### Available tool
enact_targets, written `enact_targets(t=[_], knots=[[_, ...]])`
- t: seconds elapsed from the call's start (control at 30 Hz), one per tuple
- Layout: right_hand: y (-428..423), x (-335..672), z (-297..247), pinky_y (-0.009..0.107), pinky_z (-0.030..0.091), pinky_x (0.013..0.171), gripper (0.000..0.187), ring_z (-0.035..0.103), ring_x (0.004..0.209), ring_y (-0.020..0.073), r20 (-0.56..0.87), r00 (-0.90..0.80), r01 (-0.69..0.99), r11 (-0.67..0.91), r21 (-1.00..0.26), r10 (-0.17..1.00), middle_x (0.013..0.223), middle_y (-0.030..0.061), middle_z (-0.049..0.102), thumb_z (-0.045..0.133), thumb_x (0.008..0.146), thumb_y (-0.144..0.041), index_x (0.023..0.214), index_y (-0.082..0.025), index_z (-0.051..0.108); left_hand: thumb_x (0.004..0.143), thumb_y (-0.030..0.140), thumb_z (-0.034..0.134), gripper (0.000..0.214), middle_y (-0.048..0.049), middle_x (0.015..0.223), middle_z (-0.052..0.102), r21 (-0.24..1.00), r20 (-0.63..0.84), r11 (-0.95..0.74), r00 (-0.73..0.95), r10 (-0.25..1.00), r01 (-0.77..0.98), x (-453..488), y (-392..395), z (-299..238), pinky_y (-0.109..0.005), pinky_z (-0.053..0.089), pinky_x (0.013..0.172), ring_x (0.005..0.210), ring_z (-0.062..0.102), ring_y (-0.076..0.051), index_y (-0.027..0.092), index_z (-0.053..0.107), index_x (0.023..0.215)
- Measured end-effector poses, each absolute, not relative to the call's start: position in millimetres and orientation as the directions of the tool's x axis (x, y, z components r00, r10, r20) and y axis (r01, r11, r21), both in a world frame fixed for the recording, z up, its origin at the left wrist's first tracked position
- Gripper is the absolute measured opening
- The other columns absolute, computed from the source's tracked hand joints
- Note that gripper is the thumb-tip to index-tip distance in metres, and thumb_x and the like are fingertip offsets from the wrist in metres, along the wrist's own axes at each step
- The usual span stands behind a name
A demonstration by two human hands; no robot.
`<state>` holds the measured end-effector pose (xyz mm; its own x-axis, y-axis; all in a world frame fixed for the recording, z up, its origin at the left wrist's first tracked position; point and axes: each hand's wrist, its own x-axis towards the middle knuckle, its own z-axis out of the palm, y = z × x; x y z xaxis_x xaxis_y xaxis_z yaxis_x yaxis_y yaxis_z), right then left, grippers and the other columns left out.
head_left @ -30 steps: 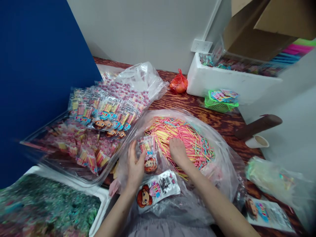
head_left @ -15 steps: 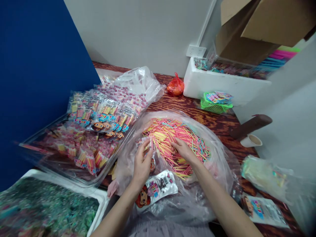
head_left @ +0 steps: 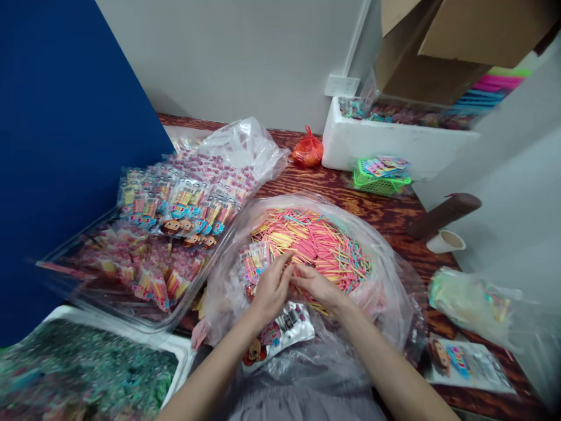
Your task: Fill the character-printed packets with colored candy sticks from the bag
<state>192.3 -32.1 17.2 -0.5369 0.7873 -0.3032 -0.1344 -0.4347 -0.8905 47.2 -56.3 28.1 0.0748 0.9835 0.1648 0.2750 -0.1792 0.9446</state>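
Both hands meet over a large clear plastic bag full of thin pink, yellow and blue-green sticks. My left hand has its fingers bent together, tips against those of my right hand. The right fingers are pinched too; a bit of pink shows between the hands, but what they hold is too small to make out. By the left hand lies a printed clear packet with pink sticks inside. Under the wrists rests a silver printed pouch with a cartoon face, partly covered by my left forearm.
At left, a clear tray is heaped with filled packets. A white foam box stands in front of it. Farther back are a red bag, a green basket and a foam box. A paper cup stands at right.
My right hand has lifted off the sticks and moved toward me and left. My left hand has moved right, and the fingertips of both hands now meet.
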Motion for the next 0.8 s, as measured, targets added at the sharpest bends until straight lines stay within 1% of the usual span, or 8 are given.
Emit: enact_targets(t=[0.1, 0.17, 0.23, 0.3, 0.37, 0.47, 0.67, 0.8], knots=[[-42.0, 194.3, 25.9, 0.026, 0.049, 0.068, 0.030, 0.060, 0.069, 0.0130, -0.227, -0.440, -0.204, -0.343, -0.917, 0.869, 0.073, -0.0010, 0.063, 0.073, 0.075, -0.044, 0.081, -0.018, 0.061, 0.094, 0.031, 0.047, 0.029, -0.0086, 0.114, 0.067, 0.952, 0.146, -0.130, -0.037, 0.989, 0.278, 35.8, -79.5, 26.3, -0.035, 0.043, 0.093, 0.106, 0.061, -0.023, 0.023, 0.062, 0.117], [-50.0, 196.0, 28.4, 0.031, 0.051, 0.076, 0.030, 0.062, 0.077, 0.0158, -0.242, -0.424, -0.202, -0.352, -0.914, 0.873, 0.079, 0.0009, 0.066, 0.072, 0.075, -0.045, 0.082, -0.018, 0.062, 0.094, 0.031, 0.045, 0.024, -0.0074, 0.097, 0.068, 0.884, 0.103, -0.130, 0.083, 0.991, 0.450, 29.4, -96.4, 19.2, -0.034, 0.045, 0.084, 0.093, 0.062, -0.023, 0.023, 0.066, 0.102], [-57.2, 197.1, 27.3, 0.032, 0.051, 0.075, 0.030, 0.063, 0.076, 0.0162, -0.273, -0.403, -0.199, -0.374, -0.906, 0.874, 0.079, 0.0009, 0.065, 0.072, 0.075, -0.046, 0.083, -0.019, 0.061, 0.093, 0.030, 0.048, 0.021, -0.0075, 0.094, 0.066, 0.762, 0.058, -0.208, 0.255, 0.965, 0.613, 25.9, -111.1, 9.0, -0.036, 0.045, 0.081, 0.090, 0.060, -0.024, 0.022, 0.066, 0.098], [-62.7, 196.9, 24.4, 0.030, 0.050, 0.072, 0.028, 0.062, 0.072, 0.0153, -0.272, -0.357, -0.208, -0.359, -0.910, 0.894, 0.076, -0.0001, 0.064, 0.071, 0.075, -0.044, 0.083, -0.019, 0.061, 0.088, 0.031, 0.056, 0.024, -0.0085, 0.101, 0.064, 0.647, 0.052, -0.295, 0.346, 0.937, 0.703, 25.6, -121.3, -1.5, -0.039, 0.045, 0.083, 0.094, 0.057, -0.026, 0.021, 0.063, 0.110], [-66.3, 195.5, 21.9, 0.028, 0.049, 0.070, 0.024, 0.060, 0.070, 0.0145, -0.242, -0.314, -0.203, -0.314, -0.927, 0.918, 0.073, -0.0009, 0.062, 0.070, 0.077, -0.041, 0.084, -0.019, 0.061, 0.084, 0.031, 0.063, 0.044, -0.0089, 0.108, 0.062, 0.586, 0.084, -0.333, 0.354, 0.932, 0.738, 27.1, -126.5, -9.7, -0.041, 0.045, 0.084, 0.098, 0.056, -0.027, 0.022, 0.053, 0.125], [-70.1, 193.4, 21.3, 0.028, 0.047, 0.071, 0.020, 0.060, 0.071, 0.0149, -0.189, -0.269, -0.150, -0.235, -0.960, 0.944, 0.072, -0.0008, 0.062, 0.066, 0.081, -0.038, 0.087, -0.019, 0.064, 0.082, 0.024, 0.064, 0.047, -0.0083, 0.108, 0.059, 0.601, 0.135, -0.312, 0.291, 0.947, 0.736, 29.7, -127.7, -16.0, -0.040, 0.046, 0.084, 0.099, 0.055, -0.026, 0.024, 0.049, 0.127], [-74.1, 196.7, 21.4, 0.030, 0.046, 0.076, 0.019, 0.061, 0.080, 0.0178, -0.079, -0.262, -0.058, -0.097, -0.994, 0.962, 0.080, 0.0022, 0.065, 0.060, 0.086, -0.037, 0.088, -0.019, 0.066, 0.087, 0.018, 0.053, 0.003, -0.0043, 0.085, 0.057, 0.698, 0.141, -0.242, 0.201, 0.969, 0.674, 30.4, -124.7, -17.3, -0.033, 0.045, 0.070, 0.082, 0.056, -0.021, 0.020, 0.054, 0.088], [-72.4, 199.3, 20.0, 0.030, 0.045, 0.079, 0.017, 0.060, 0.082, 0.0182, -0.031, -0.255, -0.020, -0.038, -0.999, 0.966, 0.082, 0.0025, 0.066, 0.059, 0.088, -0.036, 0.087, -0.020, 0.066, 0.093, 0.020, 0.045, 0.014, -0.0048, 0.084, 0.058, 0.742, 0.142, -0.244, 0.209, 0.968, 0.624, 29.3, -119.7, -11.7, -0.031, 0.045, 0.071, 0.082, 0.057, -0.020, 0.020, 0.057, 0.085]])
